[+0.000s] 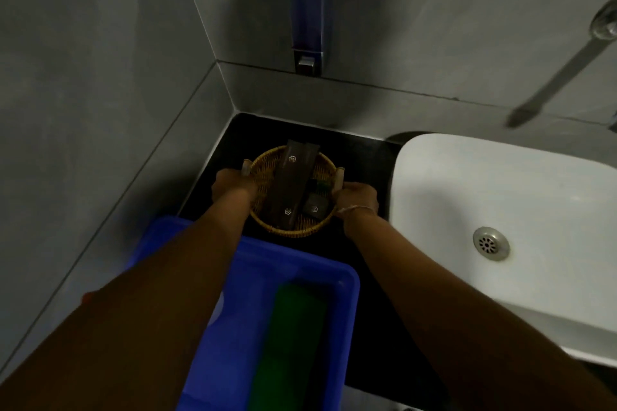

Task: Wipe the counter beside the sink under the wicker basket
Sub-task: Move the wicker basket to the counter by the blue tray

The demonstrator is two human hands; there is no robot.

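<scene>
A round wicker basket [267, 177] sits on the black counter [364, 157] in the corner, left of the white sink [500, 190]. Dark brown packets and a small dark box lie inside it. My left hand [230, 185] grips the basket's left handle. My right hand [357, 197] grips the right handle. Whether the basket rests on the counter or is slightly raised, I cannot tell.
A blue plastic tub [347, 280] stands on the counter just in front of the basket, with a green cloth [293, 337] inside. A soap dispenser [307, 10] hangs on the grey tiled wall above. A chrome tap [567, 67] reaches over the sink.
</scene>
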